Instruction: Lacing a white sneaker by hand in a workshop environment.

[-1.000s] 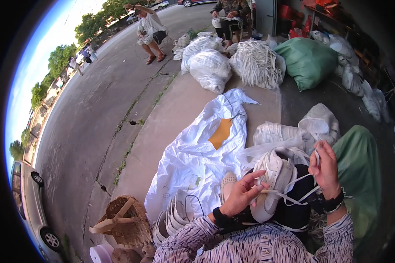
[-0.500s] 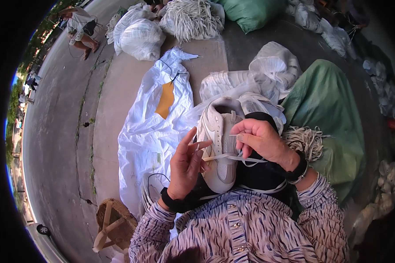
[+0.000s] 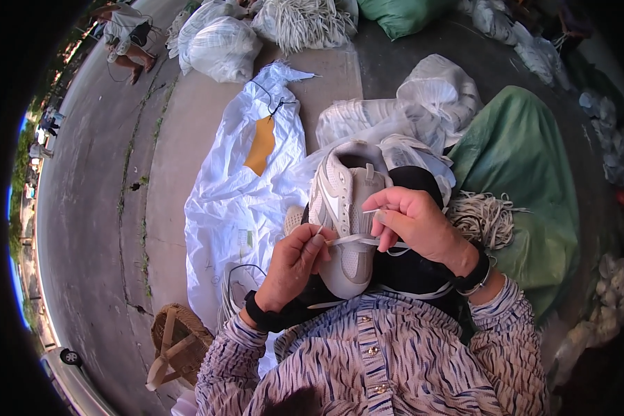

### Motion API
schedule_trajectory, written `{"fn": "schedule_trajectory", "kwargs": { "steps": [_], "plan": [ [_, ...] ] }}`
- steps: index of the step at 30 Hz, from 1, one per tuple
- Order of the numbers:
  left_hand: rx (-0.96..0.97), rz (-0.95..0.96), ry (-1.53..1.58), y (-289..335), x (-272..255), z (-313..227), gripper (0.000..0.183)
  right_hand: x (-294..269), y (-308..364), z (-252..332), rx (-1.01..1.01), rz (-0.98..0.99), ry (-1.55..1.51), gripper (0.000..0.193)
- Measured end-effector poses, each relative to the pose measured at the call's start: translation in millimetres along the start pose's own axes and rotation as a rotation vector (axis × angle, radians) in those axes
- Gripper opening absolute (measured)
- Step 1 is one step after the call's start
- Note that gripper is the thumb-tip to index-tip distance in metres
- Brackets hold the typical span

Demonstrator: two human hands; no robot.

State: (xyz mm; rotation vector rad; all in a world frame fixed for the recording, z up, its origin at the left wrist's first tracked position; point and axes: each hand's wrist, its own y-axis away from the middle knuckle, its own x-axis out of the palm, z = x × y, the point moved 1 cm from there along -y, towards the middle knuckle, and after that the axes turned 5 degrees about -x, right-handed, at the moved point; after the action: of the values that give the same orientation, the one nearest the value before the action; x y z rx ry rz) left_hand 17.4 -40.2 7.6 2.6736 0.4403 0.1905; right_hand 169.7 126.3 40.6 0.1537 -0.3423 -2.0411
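A white and beige sneaker rests on my lap, its toe toward me and its ankle opening away. A pale flat shoelace runs across the front of the shoe, stretched between my two hands. My left hand, beside the shoe, is closed in a pinch on one part of the lace, with a tip poking up above the fingers. Over the right side of the shoe, my right hand pinches the lace too, a short tip showing at its thumb and forefinger. Part of another light shoe shows behind my left hand.
A loose bundle of laces lies right of my lap, against a green sack. White sheeting spreads at left. Plastic-wrapped goods sit ahead. A woven stool stands at lower left. Another person is at far left.
My left hand has gone from spread fingers to a closed pinch on the lace, a little higher beside the shoe. My right hand keeps nearly the same place and pinch.
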Motion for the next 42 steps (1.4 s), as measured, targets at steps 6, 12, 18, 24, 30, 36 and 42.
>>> {"fn": "schedule_trajectory", "kwargs": {
  "steps": [6,12,18,24,30,36,42],
  "plan": [
    [0.025,-0.100,-0.049,-2.9,-2.1,-4.9,0.019,15.5,11.9,-4.2,0.090,0.209,0.308,0.016],
    [0.227,-0.036,-0.594,-4.3,0.4,-8.9,0.024,-10.9,3.4,4.8,0.035,0.160,-0.019,0.022],
    [0.226,0.007,-0.596,-10.5,3.4,-6.2,0.021,12.8,-12.0,2.9,-0.427,-0.071,0.284,0.015],
    [0.142,-0.083,-0.430,-8.1,12.3,-6.5,0.021,6.1,-15.2,-6.8,-0.116,0.033,0.205,0.015],
    [0.562,-0.332,-1.214,-5.5,25.6,-26.0,0.011,7.4,-16.1,-12.1,-0.150,0.153,0.160,0.018],
    [0.010,0.144,-0.338,-17.5,-1.5,-20.0,0.012,8.9,-14.0,3.2,-0.068,0.206,0.215,0.019],
    [0.349,-0.033,-0.717,-20.7,-9.0,-40.3,0.018,34.9,-9.3,8.6,-0.444,-0.008,0.905,0.013]
  ]
}}
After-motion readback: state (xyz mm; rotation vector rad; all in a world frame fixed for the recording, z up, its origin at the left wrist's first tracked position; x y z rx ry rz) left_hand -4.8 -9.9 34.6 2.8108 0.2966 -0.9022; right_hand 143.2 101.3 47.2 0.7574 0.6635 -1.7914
